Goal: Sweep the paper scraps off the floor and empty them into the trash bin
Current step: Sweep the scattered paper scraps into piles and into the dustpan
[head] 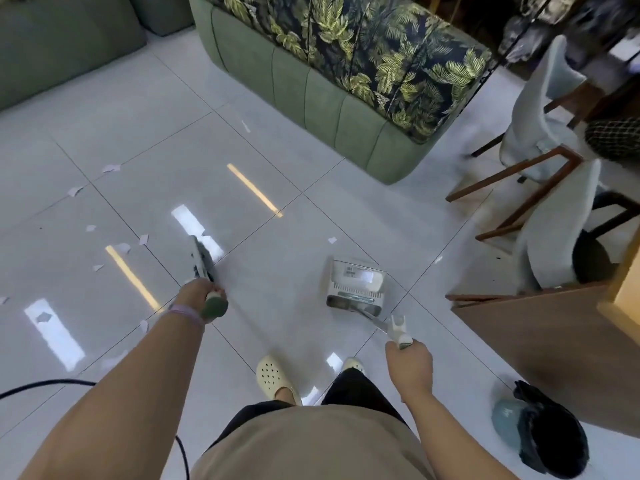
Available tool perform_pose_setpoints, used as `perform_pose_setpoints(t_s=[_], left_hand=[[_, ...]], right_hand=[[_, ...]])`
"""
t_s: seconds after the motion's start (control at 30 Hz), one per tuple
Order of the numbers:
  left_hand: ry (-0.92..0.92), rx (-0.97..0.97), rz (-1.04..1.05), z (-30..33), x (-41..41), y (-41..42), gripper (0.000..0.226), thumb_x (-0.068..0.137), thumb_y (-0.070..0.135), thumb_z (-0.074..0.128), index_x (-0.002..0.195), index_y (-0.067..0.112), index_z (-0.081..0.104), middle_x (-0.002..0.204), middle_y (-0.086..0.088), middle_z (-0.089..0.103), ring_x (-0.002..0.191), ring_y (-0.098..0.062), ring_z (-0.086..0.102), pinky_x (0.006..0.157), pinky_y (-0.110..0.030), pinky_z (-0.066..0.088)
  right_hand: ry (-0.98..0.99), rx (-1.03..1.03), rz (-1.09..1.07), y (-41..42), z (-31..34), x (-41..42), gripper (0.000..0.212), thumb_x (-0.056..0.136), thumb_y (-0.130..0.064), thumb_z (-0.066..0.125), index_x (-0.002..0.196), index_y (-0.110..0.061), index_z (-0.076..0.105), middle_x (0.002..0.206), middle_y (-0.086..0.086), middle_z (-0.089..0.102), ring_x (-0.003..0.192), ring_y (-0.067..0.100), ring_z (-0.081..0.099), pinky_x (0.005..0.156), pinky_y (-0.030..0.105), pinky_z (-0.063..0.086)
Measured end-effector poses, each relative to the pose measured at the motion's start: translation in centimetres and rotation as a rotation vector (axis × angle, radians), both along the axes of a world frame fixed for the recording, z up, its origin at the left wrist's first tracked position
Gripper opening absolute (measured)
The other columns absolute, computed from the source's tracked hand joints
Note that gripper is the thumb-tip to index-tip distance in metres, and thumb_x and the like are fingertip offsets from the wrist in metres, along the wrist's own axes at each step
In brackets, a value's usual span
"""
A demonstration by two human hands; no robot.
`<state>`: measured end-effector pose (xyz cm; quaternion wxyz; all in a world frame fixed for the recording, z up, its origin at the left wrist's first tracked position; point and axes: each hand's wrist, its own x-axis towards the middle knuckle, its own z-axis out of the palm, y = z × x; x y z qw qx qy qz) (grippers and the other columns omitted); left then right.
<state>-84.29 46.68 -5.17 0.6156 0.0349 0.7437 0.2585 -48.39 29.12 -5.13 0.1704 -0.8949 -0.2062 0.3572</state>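
Left hand [197, 292] grips the broom [202, 263] handle; broom head is on the tiled floor [277, 244]. Right hand [408, 363] grips the dustpan [356, 284] handle. Paper scraps [110, 168] lie left of the broom. Trash bin [540, 431] stands right of the dustpan, well apart.

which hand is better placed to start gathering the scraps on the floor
Left. The left hand grips the broom, whose head sits beside the paper scraps scattered on the left. The right hand holds the dustpan, with only one scrap close by.
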Motion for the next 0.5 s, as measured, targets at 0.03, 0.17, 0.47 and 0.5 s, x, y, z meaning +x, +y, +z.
perform_pose_setpoints(t_s=[0.03, 0.17, 0.47, 0.5], left_hand=[[0.024, 0.029, 0.002, 0.4, 0.4, 0.5, 0.022, 0.099, 0.001, 0.042, 0.079, 0.008, 0.049, 0.078, -0.006, 0.049, 0.052, -0.014, 0.055, 0.031, -0.015, 0.041], [-0.084, 0.057, 0.197, 0.9, 2.6, 1.3, 0.021, 0.098, -0.003, 0.029, 0.094, 0.009, 0.045, 0.079, -0.006, 0.044, 0.05, -0.012, 0.048, 0.034, -0.012, 0.038], [-0.437, -0.04, 0.013, 0.3, 14.4, 2.6, 0.009, 0.102, 0.014, 0.042, 0.109, 0.008, 0.039, 0.059, -0.002, 0.044, 0.036, -0.009, 0.039, 0.031, -0.015, 0.033], [-0.479, -0.054, -0.022, 0.4, 16.4, 3.1, 0.008, 0.103, 0.015, 0.042, 0.107, 0.009, 0.041, 0.06, -0.001, 0.044, 0.037, -0.008, 0.039, 0.031, -0.015, 0.033]], right_hand=[[-0.01, 0.02, -0.03, 0.7, 0.1, 0.4, 0.024, 0.086, -0.017, 0.061, 0.067, -0.005, 0.053, 0.065, 0.01, 0.059, 0.058, 0.028, 0.055, 0.054, 0.033, 0.046], [-0.007, 0.078, -0.179, 3.8, 0.3, 1.8, 0.019, 0.086, -0.018, 0.062, 0.074, -0.004, 0.058, 0.07, 0.014, 0.063, 0.065, 0.036, 0.064, 0.057, 0.037, 0.053], [-0.01, 0.066, -0.021, 11.9, 1.1, 9.1, 0.02, 0.09, -0.018, 0.06, 0.073, -0.006, 0.058, 0.07, 0.014, 0.063, 0.062, 0.033, 0.063, 0.055, 0.034, 0.051], [-0.008, 0.06, -0.049, 12.4, 0.9, 10.1, 0.02, 0.09, -0.019, 0.06, 0.073, -0.008, 0.057, 0.071, 0.014, 0.064, 0.063, 0.034, 0.064, 0.057, 0.038, 0.055]])
